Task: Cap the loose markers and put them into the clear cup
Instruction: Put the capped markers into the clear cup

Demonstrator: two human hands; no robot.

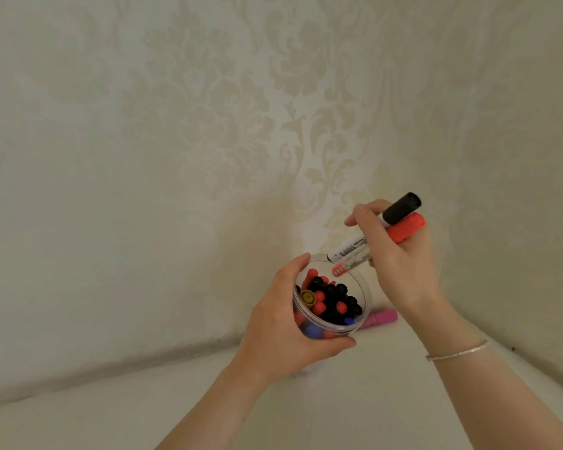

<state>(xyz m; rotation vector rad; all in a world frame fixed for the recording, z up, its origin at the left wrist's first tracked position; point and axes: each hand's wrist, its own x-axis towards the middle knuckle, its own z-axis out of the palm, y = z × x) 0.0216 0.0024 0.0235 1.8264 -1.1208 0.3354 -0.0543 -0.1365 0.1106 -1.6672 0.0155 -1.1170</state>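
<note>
Gripping the clear cup (330, 331) around its side, the left hand (283, 332) holds it above the white table (355, 401), already crowded with capped markers; the right hand (398, 264) clutches a black marker (400, 209) and red marker (407, 232) over its rim, a pink marker (382, 317) lying behind

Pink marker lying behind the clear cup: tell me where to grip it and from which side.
Pinch the pink marker at its exposed capped end, coming from the right. It lies flat on the white surface, and the clear plastic cup in the left hand hides its other end.

Head view, angled down, close above hands (400, 258)
</note>
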